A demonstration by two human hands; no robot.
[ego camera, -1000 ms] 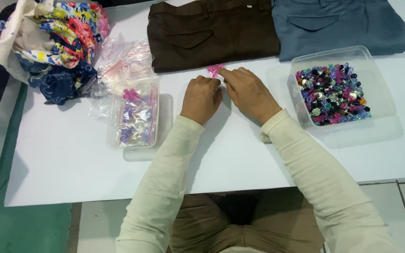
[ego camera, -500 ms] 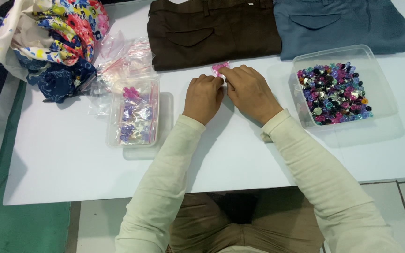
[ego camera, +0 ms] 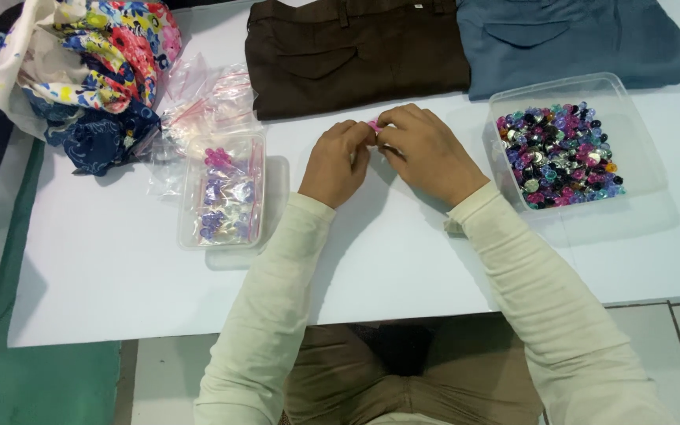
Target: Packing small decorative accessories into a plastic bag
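Both hands pinch a small pink piece at the table's middle.

Left hand [ego camera: 338, 161] and right hand [ego camera: 426, 151] meet fingertip to fingertip, gripping the pink piece [ego camera: 373, 126] just below the brown trousers [ego camera: 352, 51]. Since 1 second ago hardly anything has shifted: same grip, same spot. The bead tub [ego camera: 572, 142] sits right of the trousers, the bag tray [ego camera: 224, 189] left.

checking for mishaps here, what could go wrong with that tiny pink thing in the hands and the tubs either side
1. The small pink piece is pinched between the left hand and right hand fingertips; it could slip out onto the white table.
2. The right sleeve lies close to the open tub of beads; a sweep might knock it.
3. The smaller tub holding little bags sits near the left elbow.
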